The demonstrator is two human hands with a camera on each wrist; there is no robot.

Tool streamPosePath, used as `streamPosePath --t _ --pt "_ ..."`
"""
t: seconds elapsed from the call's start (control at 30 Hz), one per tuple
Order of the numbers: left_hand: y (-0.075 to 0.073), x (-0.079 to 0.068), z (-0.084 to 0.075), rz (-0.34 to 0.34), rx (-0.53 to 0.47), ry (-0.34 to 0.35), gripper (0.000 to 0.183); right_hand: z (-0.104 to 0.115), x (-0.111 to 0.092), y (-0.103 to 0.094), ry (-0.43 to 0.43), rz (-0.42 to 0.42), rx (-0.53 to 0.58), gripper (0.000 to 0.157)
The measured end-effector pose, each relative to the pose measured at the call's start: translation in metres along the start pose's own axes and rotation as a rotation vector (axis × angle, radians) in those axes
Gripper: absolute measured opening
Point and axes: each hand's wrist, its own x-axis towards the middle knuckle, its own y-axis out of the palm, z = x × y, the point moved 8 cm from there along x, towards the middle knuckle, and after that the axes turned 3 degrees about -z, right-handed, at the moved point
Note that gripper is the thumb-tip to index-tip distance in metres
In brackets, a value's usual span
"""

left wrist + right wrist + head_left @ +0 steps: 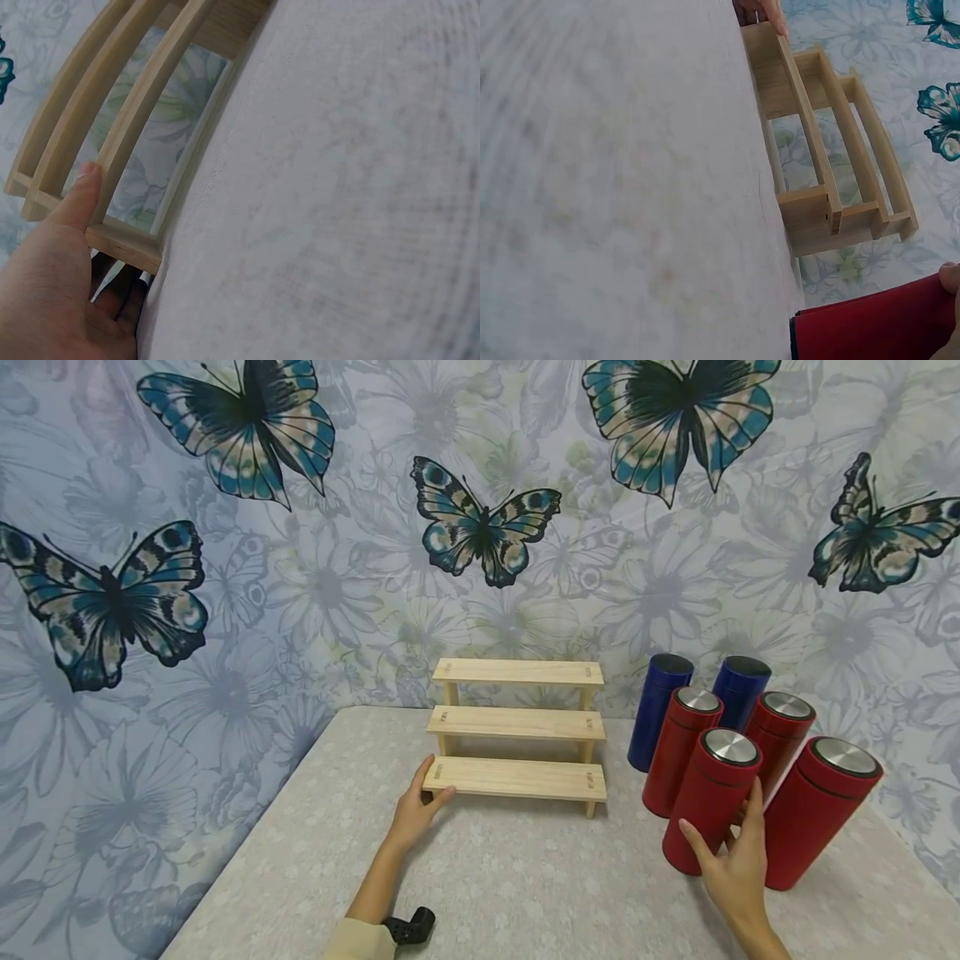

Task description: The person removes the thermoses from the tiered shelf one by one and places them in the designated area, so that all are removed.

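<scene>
A light wooden three-step shelf (517,774) stands at the middle back. My left hand (415,810) holds the left end of its lowest step; in the left wrist view the thumb (84,196) lies on the board's front edge and the other fingers go round the side panel. On the right, my right hand (738,870) grips the lower part of the nearest red thermos (708,806), which has a silver lid. The right wrist view shows that thermos (877,324) with only part of the hand at the frame's edge.
Close around the held thermos stand three other red thermoses, one to its right (817,810), one behind left (678,756) and one behind right (780,727). Two blue cylinders (658,710) stand farther back. A butterfly-print cloth (330,635) hangs behind the pale-covered table (525,885).
</scene>
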Motion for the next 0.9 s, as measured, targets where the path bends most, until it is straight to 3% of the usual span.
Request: streamPosePath --t 0.4,0.63,0.8,0.9 --pt "-0.004 -0.002 -0.002 -0.001 -0.003 0.016 0.082 0.000 -0.001 -0.001 0.006 -0.015 -0.070 0.113" --pt "-0.007 -0.002 0.001 -0.007 0.004 -0.005 0.083 0.008 -0.002 0.002 -0.015 -0.028 0.042 0.104" --pt "-0.008 -0.003 0.003 0.012 -0.035 -0.022 0.084 0.032 -0.002 -0.014 -0.159 -0.176 0.124 0.085" --pt "-0.010 -0.004 0.006 0.040 -0.138 -0.108 0.079 0.057 -0.005 -0.027 -0.289 -0.327 0.208 0.060"
